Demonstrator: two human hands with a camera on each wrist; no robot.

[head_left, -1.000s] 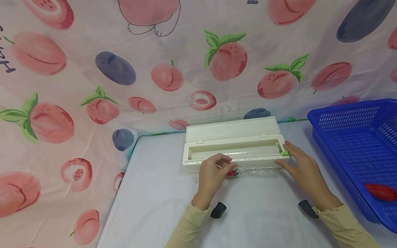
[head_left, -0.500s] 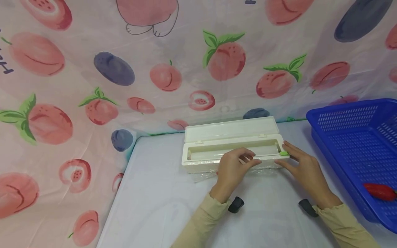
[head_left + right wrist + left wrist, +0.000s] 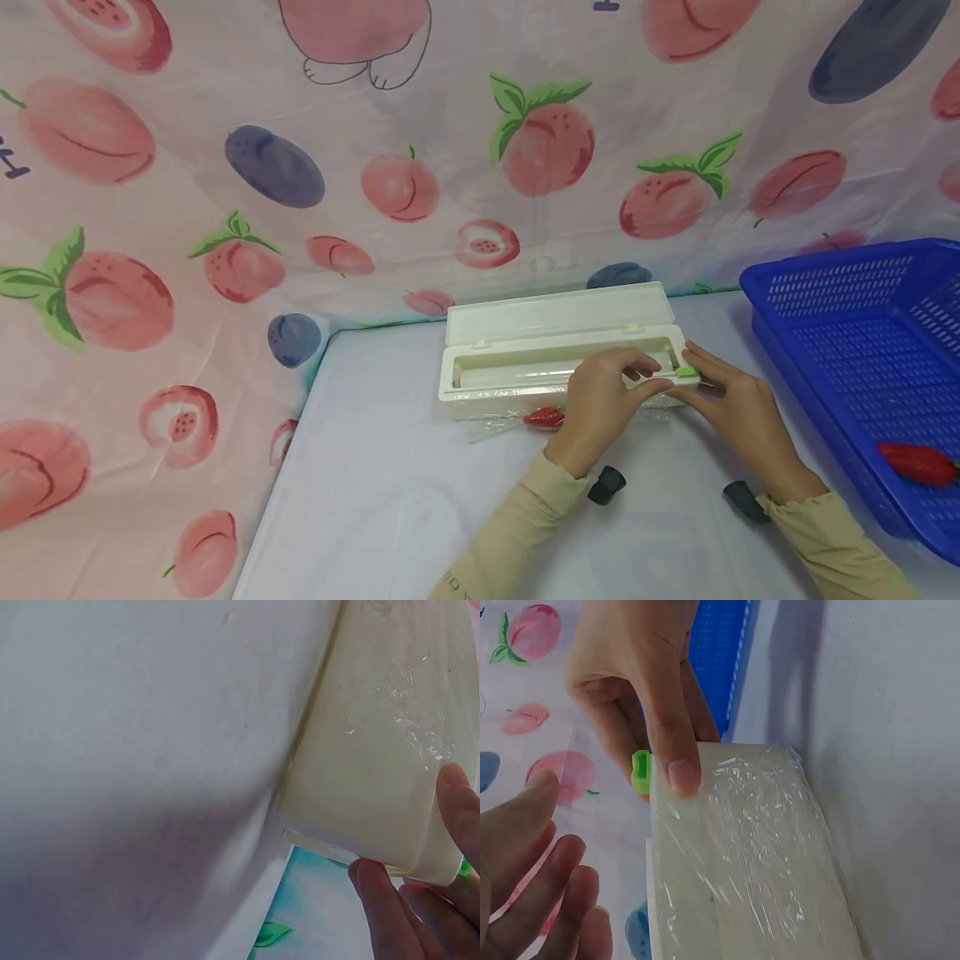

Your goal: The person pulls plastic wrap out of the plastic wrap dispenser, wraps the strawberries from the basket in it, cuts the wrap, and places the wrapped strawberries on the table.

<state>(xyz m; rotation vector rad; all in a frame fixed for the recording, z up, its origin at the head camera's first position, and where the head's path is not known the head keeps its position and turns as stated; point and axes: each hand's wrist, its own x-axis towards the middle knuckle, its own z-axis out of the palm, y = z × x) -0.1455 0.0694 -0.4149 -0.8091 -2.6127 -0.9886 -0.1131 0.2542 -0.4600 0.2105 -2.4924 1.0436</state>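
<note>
A long white cling film box (image 3: 480, 406) lies on the table with its lid (image 3: 562, 317) flipped back and a roll of film (image 3: 513, 374) inside. Clear film (image 3: 765, 840) clings, wrinkled, to its front. My right hand (image 3: 738, 417) grips the box's right end, thumb on the front, beside a green slide cutter (image 3: 685, 372). Over that end hovers my left hand (image 3: 603, 404), close to the cutter; in the left wrist view its thumb and loosely bent fingers stand apart with nothing between them. A red pepper (image 3: 545, 417) in clear film lies before the box, partly hidden by the left hand.
At the right stands a blue plastic basket (image 3: 825, 367) with another red pepper (image 3: 918, 463) in it. A fruit-print cloth (image 3: 420, 250) hangs behind and left of the white-covered table (image 3: 360, 483).
My left hand has moved right along the box front towards the cutter, uncovering the pepper's left part. The right hand keeps its grip on the box end.
</note>
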